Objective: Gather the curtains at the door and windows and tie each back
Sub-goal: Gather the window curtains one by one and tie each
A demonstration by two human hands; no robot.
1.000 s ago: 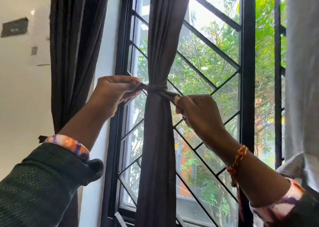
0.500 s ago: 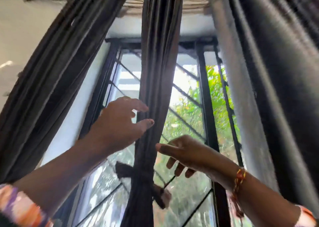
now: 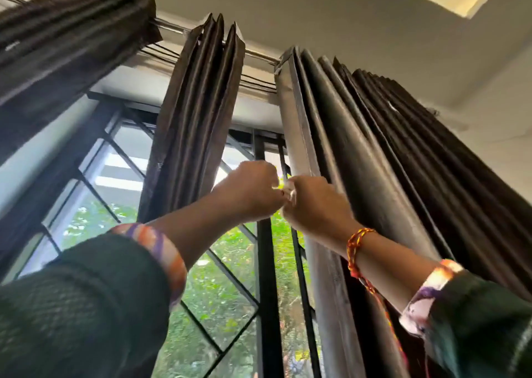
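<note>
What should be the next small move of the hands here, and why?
Probably move the right hand sideways onto the edge of the right curtain and start gathering it. That curtain hangs in loose folds, both fists are raised in the gap beside it, and the middle curtain is already bunched.

Backlit window [image 3: 218,285]; motion blur

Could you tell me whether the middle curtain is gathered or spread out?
Gathered: the middle curtain hangs in one narrow pleated bundle, window bare on both sides.
</note>
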